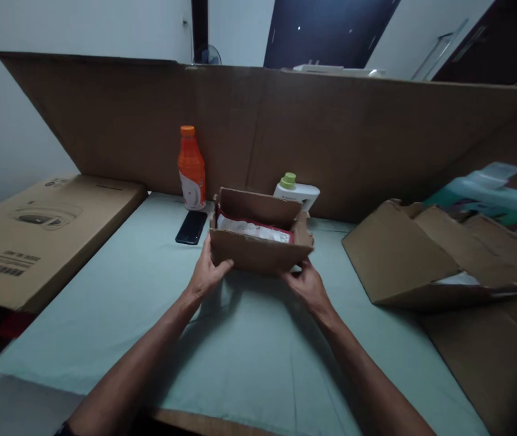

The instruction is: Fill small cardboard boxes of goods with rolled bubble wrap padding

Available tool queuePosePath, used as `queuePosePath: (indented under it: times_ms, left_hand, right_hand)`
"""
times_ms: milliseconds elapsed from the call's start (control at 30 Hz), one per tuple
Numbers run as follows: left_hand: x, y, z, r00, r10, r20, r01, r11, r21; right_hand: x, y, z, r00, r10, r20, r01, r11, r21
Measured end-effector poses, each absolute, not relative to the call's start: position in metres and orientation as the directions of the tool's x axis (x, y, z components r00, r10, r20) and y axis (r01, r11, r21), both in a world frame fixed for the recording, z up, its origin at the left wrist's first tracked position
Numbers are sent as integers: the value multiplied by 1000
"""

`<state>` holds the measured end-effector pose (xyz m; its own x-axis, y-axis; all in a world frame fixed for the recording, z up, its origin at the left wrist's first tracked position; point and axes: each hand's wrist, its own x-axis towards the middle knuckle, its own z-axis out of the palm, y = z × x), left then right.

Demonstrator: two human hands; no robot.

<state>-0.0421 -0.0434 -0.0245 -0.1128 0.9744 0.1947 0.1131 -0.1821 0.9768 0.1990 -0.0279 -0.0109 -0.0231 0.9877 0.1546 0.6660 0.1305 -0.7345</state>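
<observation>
A small open cardboard box (258, 251) is in the middle of the head view, between my two hands. Inside it lies a white packet with red edges (255, 229). My left hand (206, 269) grips the box's left front corner, thumb on the front face and fingers along the side. At the lower right corner, my right hand (306, 283) holds the box with its fingers curled under, partly hidden. Just behind the box's left side is a black phone (191, 227). A white bottle with a green cap (298, 191) stands behind the box, partly covered by it.
An orange bottle (192, 172) stands at the back against a tall cardboard panel (322, 133). A flat printed carton (45, 236) lies at left. Open cardboard boxes (404, 260) and a teal bottle (490, 194) are at right. Pale green cloth (249, 357) covers the table.
</observation>
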Motion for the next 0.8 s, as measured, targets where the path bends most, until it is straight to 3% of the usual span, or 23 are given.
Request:
queuePosePath:
  times_ms: [167, 267, 433, 667, 800]
  left_hand:
    - [-44, -161, -50, -75, 997, -22, 104, 29, 994]
    - [-72, -212, -51, -197, 969, -146, 96, 168, 981]
    - [-112, -210, -24, -262, 961, -85, 112, 117, 987]
    - [-118, -221, -47, -358, 930, -84, 126, 138, 982]
    - [-114, -215, -43, -330, 941, -67, 129, 115, 985]
  right_hand:
    - [230, -139, -29, 39, 955, 294, 698, 184, -692]
    - [210, -187, -36, -58, 930, 362, 704, 296, -646]
    - [179, -195, -41, -253, 891, 376, 611, 449, -653]
    - [196, -168, -37, -318, 930, 186, 483, 327, -812]
    - [170, -161, -36, -311, 923, 226, 373, 337, -864]
